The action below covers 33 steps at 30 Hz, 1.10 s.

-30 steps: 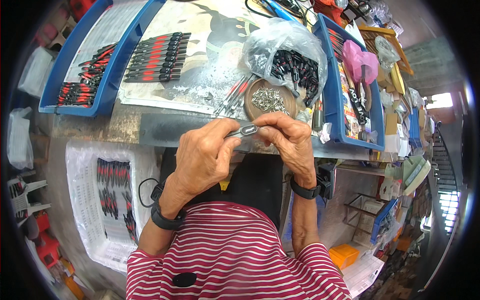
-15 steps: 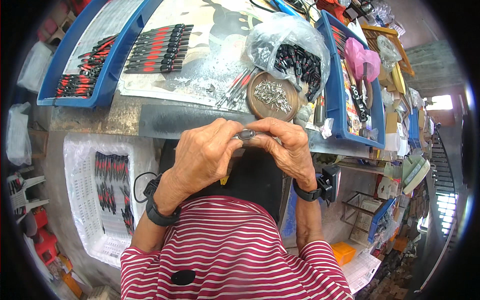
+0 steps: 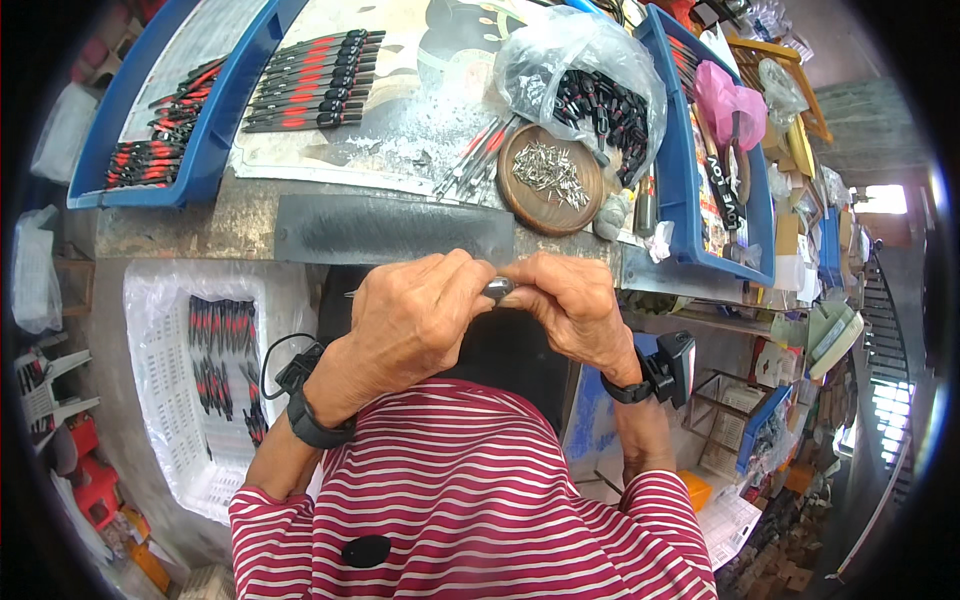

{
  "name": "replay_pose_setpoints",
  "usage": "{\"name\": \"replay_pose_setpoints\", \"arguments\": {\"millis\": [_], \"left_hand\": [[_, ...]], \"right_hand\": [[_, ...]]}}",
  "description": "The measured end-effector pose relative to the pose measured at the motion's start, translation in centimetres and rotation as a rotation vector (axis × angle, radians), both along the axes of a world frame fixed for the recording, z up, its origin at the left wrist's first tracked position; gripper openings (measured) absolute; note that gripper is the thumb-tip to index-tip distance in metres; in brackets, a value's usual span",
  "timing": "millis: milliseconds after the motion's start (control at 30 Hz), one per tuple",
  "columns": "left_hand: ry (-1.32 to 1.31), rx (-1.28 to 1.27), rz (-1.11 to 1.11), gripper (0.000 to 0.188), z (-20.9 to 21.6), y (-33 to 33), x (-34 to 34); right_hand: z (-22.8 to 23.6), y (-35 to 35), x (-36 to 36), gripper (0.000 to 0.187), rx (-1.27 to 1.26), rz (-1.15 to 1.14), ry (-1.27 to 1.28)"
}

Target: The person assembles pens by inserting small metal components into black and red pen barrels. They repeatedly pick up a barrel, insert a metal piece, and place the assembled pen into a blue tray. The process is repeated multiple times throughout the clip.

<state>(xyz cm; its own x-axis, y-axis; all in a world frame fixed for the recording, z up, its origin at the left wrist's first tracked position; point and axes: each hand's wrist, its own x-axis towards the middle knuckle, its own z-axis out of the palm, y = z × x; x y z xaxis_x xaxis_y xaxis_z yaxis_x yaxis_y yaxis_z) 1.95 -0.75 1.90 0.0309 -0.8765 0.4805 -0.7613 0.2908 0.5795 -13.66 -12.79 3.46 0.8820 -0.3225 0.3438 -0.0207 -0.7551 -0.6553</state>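
Note:
My left hand [image 3: 415,315] and my right hand [image 3: 570,305] meet in front of my chest, just below the table's front edge. Between their fingertips they pinch a small dark tool handle [image 3: 497,288] with a thin metal shaft poking out to the left. Beyond the hands, a round brown dish [image 3: 585,205] holds several small metal bits. A few red and black tools [image 3: 475,165] lie beside the dish. A clear plastic bag [image 3: 585,85] of black handles sits behind it.
Rows of red and black tools [image 3: 310,80] lie on the table top, more in a blue tray [image 3: 150,190] at the left. A white basket [image 3: 170,400] of tools stands at my lower left. Another blue tray [image 3: 690,200] with clutter is at the right.
Both hands have drawn back from the dish toward my chest, still pinching the small tool together. The view has tilted down slightly.

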Motion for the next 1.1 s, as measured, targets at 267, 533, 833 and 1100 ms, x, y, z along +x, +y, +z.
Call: {"name": "replay_pose_setpoints", "arguments": {"millis": [267,533,833,1100], "left_hand": [[-0.061,-0.063,0.002,0.017,-0.6,0.0,-0.3],[-0.059,-0.054,-0.020,0.017,-1.0,0.0,-0.9],[-0.084,-0.060,-0.003,0.016,-1.7,0.0,-0.5],[0.005,0.001,0.027,0.018,-1.2,-0.3,0.2]], "right_hand": [[-0.4,0.7,-0.3,0.018,-0.023,0.005,-0.028],[-1.2,1.4,-0.8,0.018,0.007,-0.024,-0.046],[-1.5,1.2,-0.4,0.019,0.043,-0.005,-0.024],[-2.1,0.2,0.1,0.023,0.180,-0.042,0.000]]}}
